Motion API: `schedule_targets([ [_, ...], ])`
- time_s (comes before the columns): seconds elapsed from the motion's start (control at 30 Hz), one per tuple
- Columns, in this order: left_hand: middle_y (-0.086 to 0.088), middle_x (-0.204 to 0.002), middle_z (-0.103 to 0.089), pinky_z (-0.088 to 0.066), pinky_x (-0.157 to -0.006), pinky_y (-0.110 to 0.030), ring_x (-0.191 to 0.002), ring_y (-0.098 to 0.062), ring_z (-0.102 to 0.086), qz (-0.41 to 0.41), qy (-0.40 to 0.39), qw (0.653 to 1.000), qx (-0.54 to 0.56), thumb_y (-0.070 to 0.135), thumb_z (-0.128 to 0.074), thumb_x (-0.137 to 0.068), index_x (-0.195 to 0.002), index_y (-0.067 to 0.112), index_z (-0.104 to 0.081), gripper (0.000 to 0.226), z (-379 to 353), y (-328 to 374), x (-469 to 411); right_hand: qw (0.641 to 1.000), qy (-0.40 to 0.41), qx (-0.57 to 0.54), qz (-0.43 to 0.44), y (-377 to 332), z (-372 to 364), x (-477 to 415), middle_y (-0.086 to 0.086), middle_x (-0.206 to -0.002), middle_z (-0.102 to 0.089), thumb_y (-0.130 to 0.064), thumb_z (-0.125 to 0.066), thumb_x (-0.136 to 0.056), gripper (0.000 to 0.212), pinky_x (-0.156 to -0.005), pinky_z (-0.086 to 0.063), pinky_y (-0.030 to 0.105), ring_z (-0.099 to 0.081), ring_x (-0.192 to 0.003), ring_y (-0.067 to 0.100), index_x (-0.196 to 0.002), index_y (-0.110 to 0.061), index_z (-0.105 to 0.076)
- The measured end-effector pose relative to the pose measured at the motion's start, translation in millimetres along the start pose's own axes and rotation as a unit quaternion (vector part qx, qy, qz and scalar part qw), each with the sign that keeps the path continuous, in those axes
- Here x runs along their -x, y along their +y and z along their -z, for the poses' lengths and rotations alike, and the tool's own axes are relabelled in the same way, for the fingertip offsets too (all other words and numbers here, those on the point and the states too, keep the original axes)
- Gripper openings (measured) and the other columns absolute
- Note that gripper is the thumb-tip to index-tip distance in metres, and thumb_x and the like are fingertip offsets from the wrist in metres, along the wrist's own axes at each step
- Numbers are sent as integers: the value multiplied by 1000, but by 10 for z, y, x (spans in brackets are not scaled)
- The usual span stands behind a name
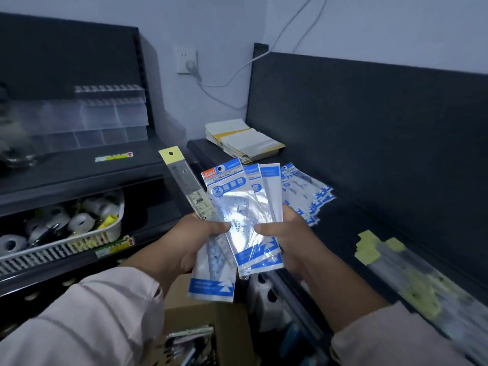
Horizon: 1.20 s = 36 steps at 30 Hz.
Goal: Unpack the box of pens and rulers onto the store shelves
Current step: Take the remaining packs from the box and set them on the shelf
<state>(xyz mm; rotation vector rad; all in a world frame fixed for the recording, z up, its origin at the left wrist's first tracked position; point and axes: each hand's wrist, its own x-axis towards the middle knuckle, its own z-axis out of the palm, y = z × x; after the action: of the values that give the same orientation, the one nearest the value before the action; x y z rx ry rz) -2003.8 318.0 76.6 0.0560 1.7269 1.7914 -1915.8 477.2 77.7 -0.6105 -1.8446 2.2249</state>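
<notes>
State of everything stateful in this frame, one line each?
Left hand: grips ruler and packs.
Right hand: pinches the fanned packs.
Geometry packs: sealed, fanned out.
Ruler: packaged, tilted left.
Shelf packs: lying flat, overlapping.
Box: open, items inside.
Plug: in socket.

A white wall socket holds a plug, and its white cable loops away across the pale wall. Below it lies a stack of yellow-and-white paper packs. To the left, a white slotted basket holds rolls of tape, and a clear plastic compartment organiser stands higher up.
</notes>
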Motion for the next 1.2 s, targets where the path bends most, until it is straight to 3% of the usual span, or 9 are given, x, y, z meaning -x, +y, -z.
schedule_targets([
  [0.17,-21,-94,-72,-52,-87,-54,-86,-39,-69,-13,8,1000,-6,-1,-72,-75,-104,-2,-64,30,-315,108,-312,1000,-9,-20,-18,-160,368,-274,18,-101,-72,5,-64,-82,32,-77,-56,51,-68,-92,40,-110,-10,-64],
  [0.3,-18,-95,-72,-52,-89,-53,-88,-37,-69,-15,21,1000,-15,2,-76,-72,-103,0,-64,33,-522,148,-544,999,-29,-8,-27,-228,581,-513,20,-104,-71,7,-62,-82,34,-85,-52,59,-67,-96,42,-110,-11,-65],
  [0.53,-11,-86,-75,-56,-80,-45,-79,-30,-72,-16,38,999,-24,2,-73,-77,-98,4,-68,22,-791,151,-823,998,-35,29,-33,-265,779,-822,15,-102,-72,7,-62,-83,37,-82,-56,50,-69,-94,35,-113,-14,-63],
  [0.73,-13,-88,-74,-57,-78,-43,-79,-29,-71,-21,40,999,-27,-3,-71,-78,-95,5,-67,19,-948,164,-1003,996,-33,68,-37,-272,930,-1073,13,-98,-73,4,-65,-82,30,-81,-56,53,-70,-89,34,-107,-14,-64],
  [0.93,-8,-68,-72,-55,-53,-31,-56,-22,-68,2,90,996,-14,-6,-65,-82,-84,6,-65,12,-828,155,-1163,989,13,141,-46,-319,1176,-1388,11,-94,-72,4,-68,-81,28,-70,-58,42,-70,-84,30,-101,-15,-64],
  [1.1,-12,-78,-72,-54,-64,-36,-69,-28,-68,30,96,995,-9,-4,-65,-83,-87,5,-64,10,-737,152,-1236,981,5,184,-60,-322,1231,-1550,7,-93,-70,4,-67,-82,26,-64,-57,37,-69,-82,26,-92,-20,-61],
  [1.2,-16,-87,-72,-55,-69,-41,-75,-31,-68,48,88,995,12,-4,-64,-83,-100,2,-64,18,-690,161,-1273,974,-3,218,-64,-278,1198,-1634,7,-94,-70,4,-66,-82,26,-67,-57,38,-68,-84,26,-93,-19,-61],
])
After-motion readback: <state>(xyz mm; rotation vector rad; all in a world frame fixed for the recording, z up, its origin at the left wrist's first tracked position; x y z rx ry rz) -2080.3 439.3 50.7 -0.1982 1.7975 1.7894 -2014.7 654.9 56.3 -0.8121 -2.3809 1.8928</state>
